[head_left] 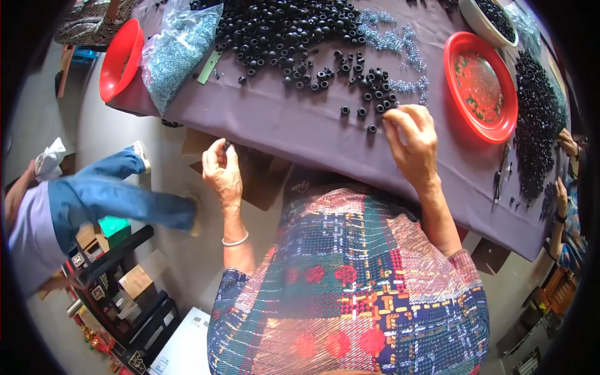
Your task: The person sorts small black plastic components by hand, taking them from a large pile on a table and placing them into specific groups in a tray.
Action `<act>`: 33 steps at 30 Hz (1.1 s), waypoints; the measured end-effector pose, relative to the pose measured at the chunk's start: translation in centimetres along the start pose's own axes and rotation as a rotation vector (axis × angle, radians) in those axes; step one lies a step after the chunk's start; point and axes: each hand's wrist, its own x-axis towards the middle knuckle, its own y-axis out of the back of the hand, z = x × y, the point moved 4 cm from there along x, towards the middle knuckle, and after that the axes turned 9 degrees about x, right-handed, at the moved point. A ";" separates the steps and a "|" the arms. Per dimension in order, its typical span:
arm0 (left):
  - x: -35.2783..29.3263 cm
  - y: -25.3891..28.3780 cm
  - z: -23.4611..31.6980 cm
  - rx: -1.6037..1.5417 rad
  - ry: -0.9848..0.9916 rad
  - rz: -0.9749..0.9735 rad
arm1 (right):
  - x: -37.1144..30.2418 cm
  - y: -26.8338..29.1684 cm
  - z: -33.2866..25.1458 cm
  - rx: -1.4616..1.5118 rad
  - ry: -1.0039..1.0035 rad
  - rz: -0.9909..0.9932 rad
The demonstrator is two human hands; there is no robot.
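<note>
Just off the table's front edge, my left hand (223, 175) is closed in a pinch. A small black hollow piece (227, 145), like the round caps on the table, shows between its thumb and fingertips. My right hand (414, 140) is over the table with thumb and fingers drawn together. Its fingertips are beside a loose group of black round caps (369, 96); whether they grip one is hidden. A single cap (372, 129) lies left of that hand. Behind is a large heap of black caps (281, 31), with small clear bluish pieces (409, 53) to its right.
The table has a grey-purple cloth (269, 122). A clear bag of bluish pieces (178, 56) and a red bowl (120, 60) are at the left. A red basin (480, 87), white bowl (490, 22) and black pile (534, 125) are right. A co-worker's hands (562, 197) reach in; another person (94, 200) walks past.
</note>
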 end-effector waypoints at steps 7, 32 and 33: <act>-1.1 -3.9 -5.1 0.044 -0.110 -0.065 | 0.7 -3.8 -0.7 -0.175 0.059 -0.123; -2.6 -8.6 17.3 -0.150 -0.740 -0.256 | -4.8 4.1 3.4 -0.266 -0.181 0.207; -2.7 -8.5 17.5 -0.147 -0.738 -0.245 | -5.0 4.4 3.6 -0.275 -0.192 0.212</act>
